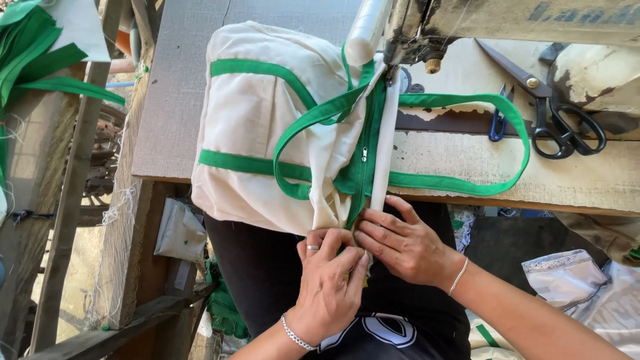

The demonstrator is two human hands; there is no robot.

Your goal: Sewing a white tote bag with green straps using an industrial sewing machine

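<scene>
Both hands pinching the near end of a cream bag (260, 127) at the sewing machine (467, 27)

Left hand (327, 287) and right hand (400, 243) grip the green zipper (363, 160) end; fingertips hide the seam, machine's top is cut off.

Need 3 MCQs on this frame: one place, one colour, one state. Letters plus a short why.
1. Where are the black scissors?
A. on the table right of the sewing machine
B. in the person's lap
C. on the floor

2. What colour are the straps on the cream bag?
A. red
B. green
C. blue

3. What are the left hand and right hand doing?
A. resting flat on the table
B. holding the scissors
C. pinching the bag's zipper end together

Key: 1 A, they lie on the worn tabletop. 2 B, all trim is green. 3 C, both sets of fingertips meet at the seam.
</scene>
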